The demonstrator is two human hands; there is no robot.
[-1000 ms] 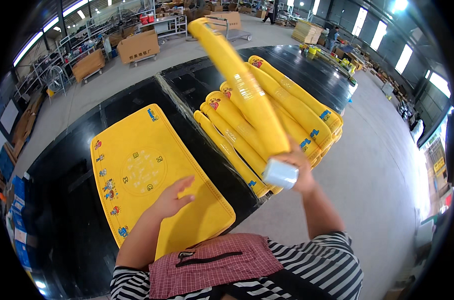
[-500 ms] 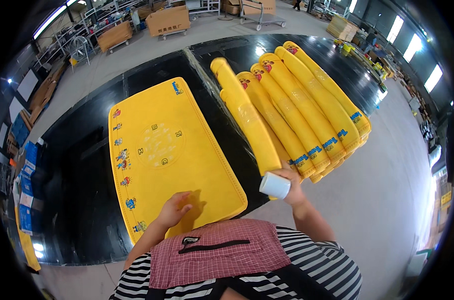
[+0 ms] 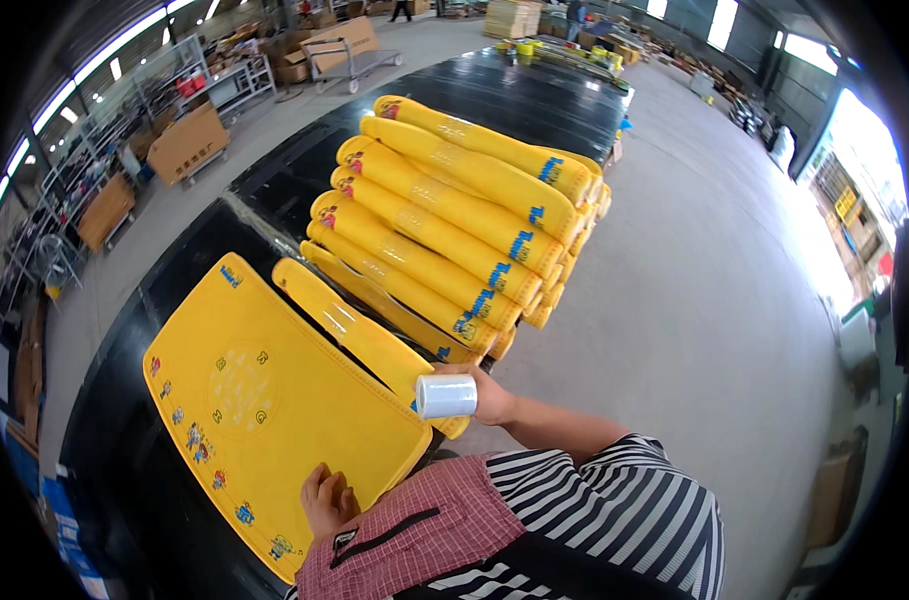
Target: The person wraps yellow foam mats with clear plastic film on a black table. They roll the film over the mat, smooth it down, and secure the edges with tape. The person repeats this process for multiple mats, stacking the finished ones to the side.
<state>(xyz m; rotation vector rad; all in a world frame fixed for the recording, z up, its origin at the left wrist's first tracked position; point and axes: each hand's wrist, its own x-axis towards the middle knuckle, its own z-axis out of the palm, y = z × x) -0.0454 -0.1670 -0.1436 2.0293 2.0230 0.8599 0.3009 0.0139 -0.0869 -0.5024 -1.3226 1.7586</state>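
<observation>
My right hand (image 3: pixel 492 397) is closed around a whitish roll of clear film (image 3: pixel 447 396). Just behind the roll lies the near end of a rolled yellow mat (image 3: pixel 360 330); whether my fingers also touch it is hidden. A flat yellow mat (image 3: pixel 305 400) with small cartoon figures along its left edge is spread on the black table (image 3: pixel 200 250). Over its near edge, my left hand (image 3: pixel 327 500) is held open with fingers loosely bent, nothing in it. To the right, several rolled yellow mats (image 3: pixel 445 210) with shiny clear bands round their middles are piled in layers.
Grey floor (image 3: pixel 685 350) runs along the table's right side. At the table's far end are yellow items (image 3: pixel 525 48). Beyond the table stand a flat trolley (image 3: pixel 350 62) and a large carton on wheels (image 3: pixel 187 142). Blue boxes (image 3: pixel 70 530) sit at lower left.
The view has turned to the right. The rolled mat, raised beside the pile before, now lies between the flat mat and the pile. My right hand still grips the film roll.
</observation>
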